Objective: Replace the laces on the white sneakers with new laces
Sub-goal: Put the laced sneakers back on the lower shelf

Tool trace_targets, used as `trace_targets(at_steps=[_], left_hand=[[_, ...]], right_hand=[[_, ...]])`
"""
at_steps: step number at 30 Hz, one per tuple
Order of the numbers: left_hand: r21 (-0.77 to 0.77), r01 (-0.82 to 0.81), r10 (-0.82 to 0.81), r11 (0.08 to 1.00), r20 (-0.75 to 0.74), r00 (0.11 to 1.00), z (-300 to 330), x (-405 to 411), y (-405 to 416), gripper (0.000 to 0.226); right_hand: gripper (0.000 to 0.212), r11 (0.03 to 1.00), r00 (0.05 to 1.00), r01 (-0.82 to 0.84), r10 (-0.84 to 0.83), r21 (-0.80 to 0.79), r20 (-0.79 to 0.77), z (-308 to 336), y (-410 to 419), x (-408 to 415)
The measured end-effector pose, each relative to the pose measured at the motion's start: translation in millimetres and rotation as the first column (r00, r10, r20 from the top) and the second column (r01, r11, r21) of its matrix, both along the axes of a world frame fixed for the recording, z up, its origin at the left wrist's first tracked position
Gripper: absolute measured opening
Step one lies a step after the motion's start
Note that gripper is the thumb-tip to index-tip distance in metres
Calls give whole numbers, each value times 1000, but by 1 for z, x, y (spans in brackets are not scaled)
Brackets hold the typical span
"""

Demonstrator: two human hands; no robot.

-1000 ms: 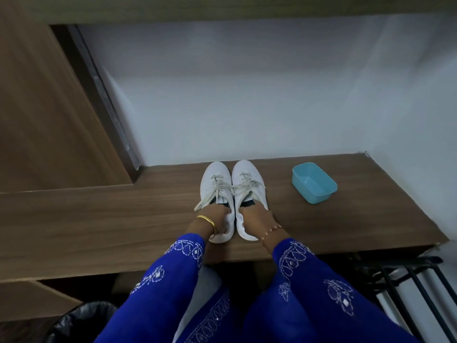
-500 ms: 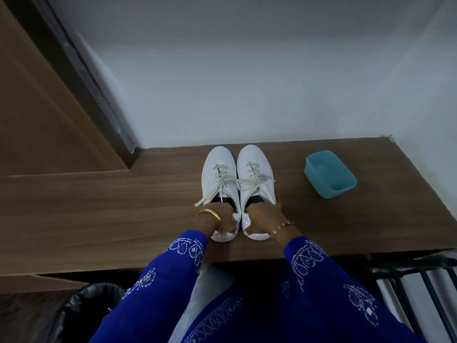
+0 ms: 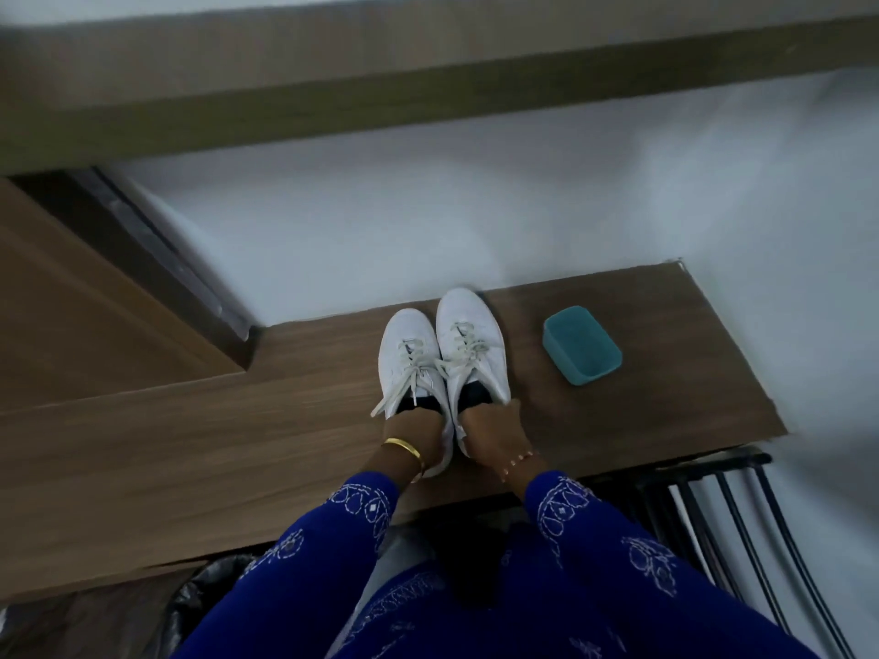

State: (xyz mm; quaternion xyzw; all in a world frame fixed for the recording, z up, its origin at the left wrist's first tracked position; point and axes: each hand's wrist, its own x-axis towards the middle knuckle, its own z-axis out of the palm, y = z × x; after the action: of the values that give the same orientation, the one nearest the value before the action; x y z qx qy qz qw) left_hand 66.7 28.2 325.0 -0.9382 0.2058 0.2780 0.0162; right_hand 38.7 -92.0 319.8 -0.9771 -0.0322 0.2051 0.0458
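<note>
Two white sneakers (image 3: 442,354) side by side on the bench (image 3: 190,444), laced | left hand (image 3: 413,428) grips left heel | right hand (image 3: 492,432) grips right heel | teal tub (image 3: 581,344) near, right.

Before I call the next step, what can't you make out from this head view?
- Fingertips of left hand and right hand: buried in the sneakers' heel openings.
- Teal tub contents: blurred; new laces not visible.
- Lace knots: too small, motion-blurred.
- Black bin: cut off by the counter.

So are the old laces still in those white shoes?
Yes. Both white sneakers are laced, with the loose laces crossing the eyelets and trailing off the left one.
</note>
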Motion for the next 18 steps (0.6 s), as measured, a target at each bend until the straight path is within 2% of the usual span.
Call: trace_targets(at_steps=[9, 11, 12, 15, 17, 18], left_hand=[[-104, 243, -228, 964, 140, 964, 96, 22, -34, 32], [-106, 327, -309, 939, 155, 938, 108, 23, -54, 31], [-107, 371, -353, 922, 155, 923, 112, 22, -67, 32], [-94, 488, -473, 867, 150, 868, 119, 15, -103, 35], [-74, 575, -559, 815, 159, 814, 120, 7, -132, 35], [-72, 602, -587, 795, 162, 794, 119, 3, -143, 34]], right_hand=[[16, 980, 968, 200, -200, 12, 150, 96, -30, -1], [12, 961, 913, 275, -262, 4, 312, 109, -44, -9], [19, 944, 891, 331, -315, 6, 327, 117, -53, -16], [20, 898, 864, 440, -418, -18, 281, 124, -78, -34], [27, 842, 794, 538, -526, 51, 306, 123, -100, -55], [22, 825, 786, 559, -559, 83, 265, 122, -108, -63]])
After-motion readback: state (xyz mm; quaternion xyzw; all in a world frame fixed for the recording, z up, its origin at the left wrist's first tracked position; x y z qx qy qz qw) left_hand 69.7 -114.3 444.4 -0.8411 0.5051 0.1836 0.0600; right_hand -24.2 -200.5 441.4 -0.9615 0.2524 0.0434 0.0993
